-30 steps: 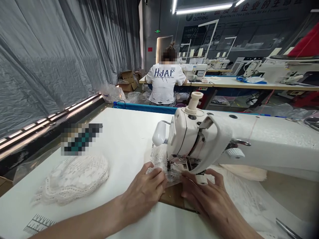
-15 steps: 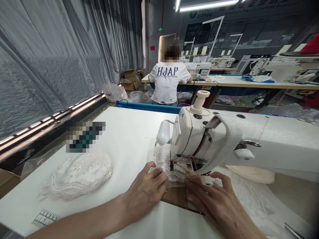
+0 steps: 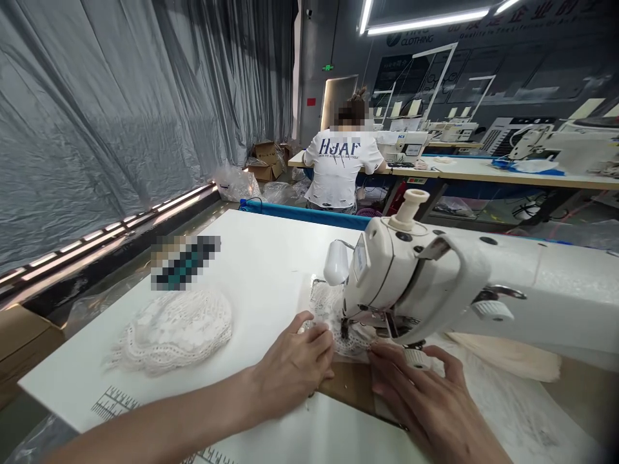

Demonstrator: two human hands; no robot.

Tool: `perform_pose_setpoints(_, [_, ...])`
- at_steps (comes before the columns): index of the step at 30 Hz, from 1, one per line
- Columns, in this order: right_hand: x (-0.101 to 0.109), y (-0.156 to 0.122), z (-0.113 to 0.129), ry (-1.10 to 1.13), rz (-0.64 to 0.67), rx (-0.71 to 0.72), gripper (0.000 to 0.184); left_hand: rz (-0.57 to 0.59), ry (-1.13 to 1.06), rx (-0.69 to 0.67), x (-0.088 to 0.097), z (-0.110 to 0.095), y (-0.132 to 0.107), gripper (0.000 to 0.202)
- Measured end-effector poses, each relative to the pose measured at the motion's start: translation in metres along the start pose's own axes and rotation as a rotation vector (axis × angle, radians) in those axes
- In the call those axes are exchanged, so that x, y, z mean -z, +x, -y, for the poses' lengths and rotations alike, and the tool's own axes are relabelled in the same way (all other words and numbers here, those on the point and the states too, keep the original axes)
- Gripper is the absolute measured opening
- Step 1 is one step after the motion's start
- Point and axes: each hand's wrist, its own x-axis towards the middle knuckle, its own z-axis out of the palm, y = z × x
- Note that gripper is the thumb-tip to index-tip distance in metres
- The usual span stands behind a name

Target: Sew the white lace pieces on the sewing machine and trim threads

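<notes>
Viewing one lace piece, well in from the left edge of the table; it lies between and beyond the fingers, visible length running toward the far edge; left hand, fingers bent, nearer the presser foot; right hand, fingertips at its near side; I cannot tell whether either pinches; sewing machine hides the rest.

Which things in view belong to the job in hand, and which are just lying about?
In the job:
left hand and right hand, both at the lace piece
sewing machine, over that lace
lace stack, likely: similar material, untouched

Lying about, apparently:
cardboard box, left edge
clear plastic bag, background
</notes>
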Motion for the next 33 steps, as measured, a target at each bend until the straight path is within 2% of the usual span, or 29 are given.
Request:
perform_pose_setpoints(4, [-0.001,-0.002,-0.002,0.006,0.021,0.001,0.024,0.015,-0.076,0.03,0.002,0.007,0.0,0.026])
perform_pose_setpoints(7, [-0.001,-0.004,0.0,0.058,0.005,-0.022,0.022,0.027,-0.117,0.073,0.001,0.021,0.0,0.031])
perform_pose_setpoints(10, [0.0,-0.003,0.005,0.131,-0.043,-0.075,0.02,0.073,-0.088,0.144,-0.001,0.034,0.001,0.037])
perform_pose_setpoints(13, [0.001,-0.001,0.01,0.141,-0.018,-0.048,0.016,0.128,-0.036,0.2,0.002,0.033,0.0,0.04])
perform_pose_setpoints(17, [0.007,0.003,0.025,0.197,-0.009,-0.003,0.014,0.164,-0.075,0.241,0.022,0.009,-0.012,0.03])
perform_pose_setpoints(20, [0.011,0.006,0.043,0.238,-0.015,0.016,0.013,0.079,-0.2,0.237,0.042,-0.009,-0.032,0.022])
perform_pose_setpoints(21, [0.011,0.006,0.05,0.224,-0.002,0.041,0.018,0.045,-0.222,0.229,0.047,-0.013,-0.04,0.022])
perform_pose_setpoints(22, [0.009,0.005,0.057,0.197,0.007,0.079,0.032,0.024,-0.231,0.224,0.051,-0.017,-0.048,0.025])
perform_pose_setpoints(24, [0.004,0.004,0.072,0.113,-0.011,0.179,0.061,0.03,-0.242,0.225,0.057,-0.024,-0.064,0.043])
perform_pose_setpoints(25, [0.0,0.002,0.081,0.067,-0.035,0.233,0.068,0.047,-0.251,0.225,0.058,-0.029,-0.072,0.053])
perform_pose_setpoints(27, [-0.007,0.0,0.1,-0.012,-0.088,0.311,0.062,0.046,-0.239,0.205,0.058,-0.042,-0.087,0.064])
perform_pose_setpoints(28, [-0.01,-0.001,0.111,-0.033,-0.11,0.321,0.053,0.011,-0.209,0.185,0.057,-0.05,-0.093,0.061])
perform_pose_setpoints(30, [-0.012,-0.004,0.133,-0.004,-0.149,0.248,0.038,-0.091,-0.096,0.158,0.054,-0.068,-0.104,0.04])
perform_pose_setpoints(32, [-0.007,-0.009,0.153,0.087,-0.207,0.125,0.035,-0.194,0.005,0.167,0.053,-0.086,-0.112,0.023])
perform_pose_setpoints(33, [-0.001,-0.011,0.16,0.148,-0.216,0.083,0.037,-0.227,0.008,0.178,0.055,-0.095,-0.115,0.021])
